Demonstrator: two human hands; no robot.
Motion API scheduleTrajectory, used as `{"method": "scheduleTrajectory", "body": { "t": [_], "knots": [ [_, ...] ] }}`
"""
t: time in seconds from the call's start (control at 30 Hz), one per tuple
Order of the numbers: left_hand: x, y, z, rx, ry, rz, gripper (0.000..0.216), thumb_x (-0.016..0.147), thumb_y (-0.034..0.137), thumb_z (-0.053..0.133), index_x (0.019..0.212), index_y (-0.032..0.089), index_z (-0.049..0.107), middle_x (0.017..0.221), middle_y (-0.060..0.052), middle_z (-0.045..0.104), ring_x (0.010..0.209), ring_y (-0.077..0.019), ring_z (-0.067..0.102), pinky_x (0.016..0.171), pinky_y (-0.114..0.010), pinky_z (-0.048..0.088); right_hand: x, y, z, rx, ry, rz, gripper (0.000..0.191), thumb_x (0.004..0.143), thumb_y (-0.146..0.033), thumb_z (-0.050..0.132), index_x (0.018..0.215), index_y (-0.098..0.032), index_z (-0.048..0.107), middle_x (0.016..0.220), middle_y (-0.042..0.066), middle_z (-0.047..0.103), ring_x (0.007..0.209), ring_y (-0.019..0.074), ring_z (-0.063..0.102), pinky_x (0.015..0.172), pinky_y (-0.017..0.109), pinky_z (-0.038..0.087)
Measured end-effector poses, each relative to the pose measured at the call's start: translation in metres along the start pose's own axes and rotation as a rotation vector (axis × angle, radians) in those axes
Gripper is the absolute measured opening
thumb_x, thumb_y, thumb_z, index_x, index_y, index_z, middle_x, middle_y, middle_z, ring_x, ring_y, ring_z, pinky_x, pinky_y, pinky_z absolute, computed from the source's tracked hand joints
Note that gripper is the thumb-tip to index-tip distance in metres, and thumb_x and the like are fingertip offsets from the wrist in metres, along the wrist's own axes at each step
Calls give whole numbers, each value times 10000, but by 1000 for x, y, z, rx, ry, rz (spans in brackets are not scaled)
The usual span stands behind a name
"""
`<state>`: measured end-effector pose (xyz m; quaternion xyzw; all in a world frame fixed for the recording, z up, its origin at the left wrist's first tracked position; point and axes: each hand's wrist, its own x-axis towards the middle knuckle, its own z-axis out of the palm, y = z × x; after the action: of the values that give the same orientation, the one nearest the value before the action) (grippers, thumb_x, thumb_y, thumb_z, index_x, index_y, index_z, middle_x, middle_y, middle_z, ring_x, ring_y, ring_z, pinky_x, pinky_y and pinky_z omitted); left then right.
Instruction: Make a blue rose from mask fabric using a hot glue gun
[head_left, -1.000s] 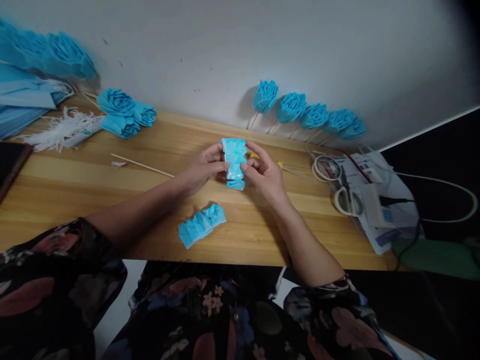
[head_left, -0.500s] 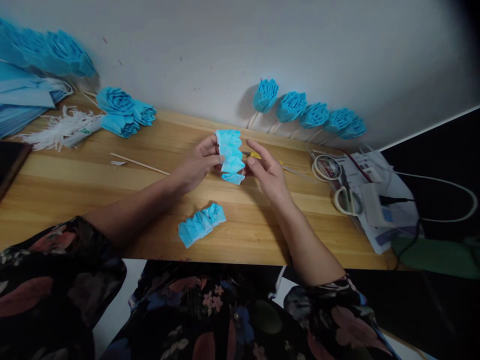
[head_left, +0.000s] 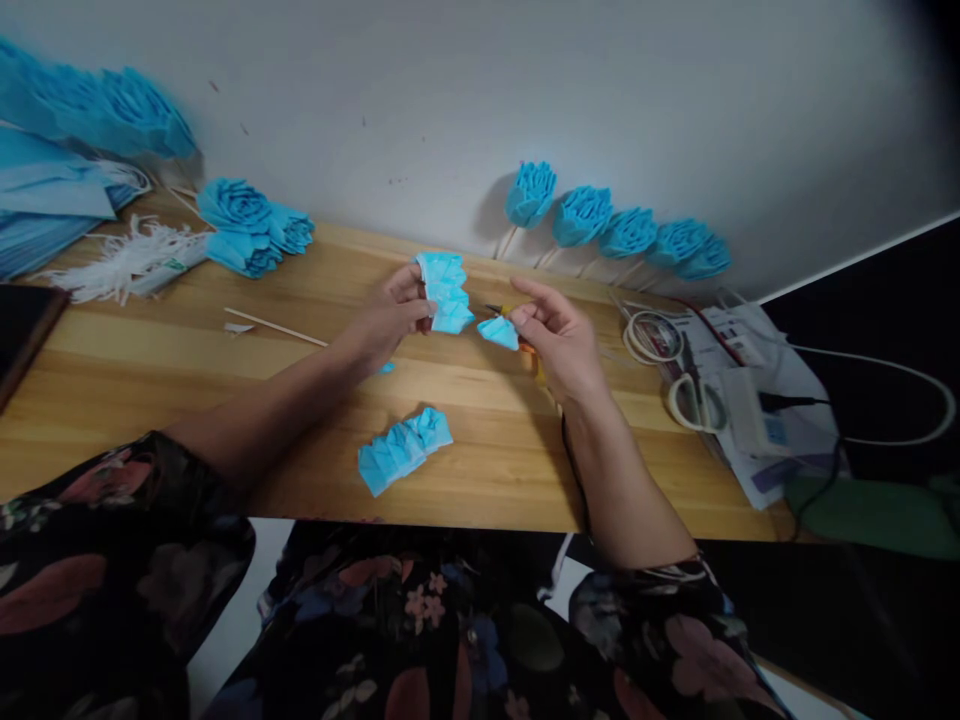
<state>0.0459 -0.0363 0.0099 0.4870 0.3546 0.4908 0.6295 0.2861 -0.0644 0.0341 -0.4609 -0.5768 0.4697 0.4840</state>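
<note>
Evidently, in the head view, pinches a pleated blue strip [head_left: 448,293] by its edge between thumb and fingers of the left hand [head_left: 386,325], likely to avoid crushing it; grips a small blue piece [head_left: 498,332] just beside it in closed fingers of the right hand [head_left: 564,345]. Has a second strip [head_left: 405,450] on the table [head_left: 495,475], presumably within easy reach, and blue flowers [head_left: 585,215] along the wall [head_left: 337,120], seemingly for safety.
</note>
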Motion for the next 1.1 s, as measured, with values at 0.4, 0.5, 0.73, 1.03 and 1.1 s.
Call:
{"method": "scheduleTrajectory", "body": {
  "t": [0.4,0.5,0.73,1.03,1.1],
  "knots": [
    [-6,24,-7,927,164,174,98,791,236,790,761,221,697,657,2,578,652,-173,469,664,-306,301,-1,8,7,22,45,1,544,794,-608,855,1228,-298,750,923,7,762,796,157,683,711,306,575],
    [-5,20,-6,811,108,157,97,776,183,771,753,226,688,660,7,573,690,-179,502,680,-296,330,-1,8,8,32,49,4,543,791,-598,860,1228,-294,752,929,7,771,810,158,691,727,309,581],
    [-5,18,-3,776,3,77,154,860,305,702,764,205,768,659,-5,644,653,-167,528,650,-301,304,-2,9,9,40,57,12,532,799,-599,858,1226,-300,754,919,6,767,825,165,698,755,325,592],
    [-23,29,18,729,-138,123,523,1021,564,399,790,182,674,747,-38,685,737,-181,615,730,-306,449,-6,11,18,3,15,-77,546,830,-632,824,1253,-298,738,906,3,732,817,164,676,763,329,589],
    [-24,27,21,728,-150,106,502,1010,559,427,753,185,642,727,-34,667,728,-175,609,714,-304,454,-8,11,22,5,3,-107,521,841,-617,822,1249,-305,735,898,-3,723,798,157,659,757,328,582]
  ]
}}
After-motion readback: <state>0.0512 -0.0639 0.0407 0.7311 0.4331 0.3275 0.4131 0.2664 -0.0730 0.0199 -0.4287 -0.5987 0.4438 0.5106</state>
